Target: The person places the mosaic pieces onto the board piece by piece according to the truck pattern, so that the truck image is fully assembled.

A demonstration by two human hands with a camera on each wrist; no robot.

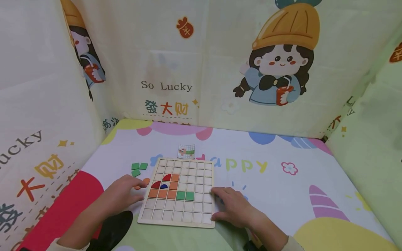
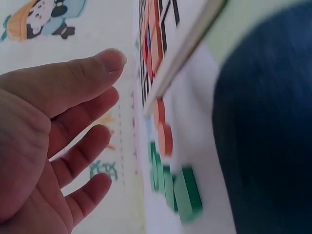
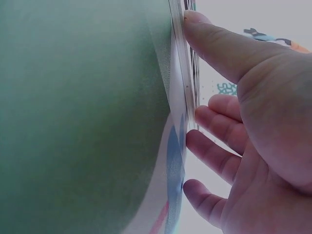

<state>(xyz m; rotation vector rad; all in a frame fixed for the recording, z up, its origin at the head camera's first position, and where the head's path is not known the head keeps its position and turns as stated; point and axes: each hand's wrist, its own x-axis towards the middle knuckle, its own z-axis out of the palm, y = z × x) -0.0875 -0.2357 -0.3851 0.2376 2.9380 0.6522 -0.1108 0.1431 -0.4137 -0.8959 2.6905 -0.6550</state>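
Note:
A wooden grid board (image 1: 176, 225) lies on the patterned cloth. In its cells are orange square tiles (image 1: 162, 194), red quarter-round tiles (image 1: 167, 177), a dark blue half-round tile (image 1: 163, 186) and two green square tiles (image 1: 190, 196). My left hand (image 1: 125, 191) hovers by the board's left edge, holding nothing; the left wrist view shows its fingers loosely bent and apart. Beside that hand lie orange round tiles (image 2: 165, 138), partly hidden in the head view. My right hand (image 1: 233, 205) rests at the board's right edge, thumb and fingertips against the frame.
Several loose green square tiles (image 1: 143, 166) lie left of the board, beyond the left hand. A small picture card (image 1: 186, 151) with a gridded animal pattern sits just behind the board. Printed cloth walls (image 1: 220, 87) enclose the back and sides.

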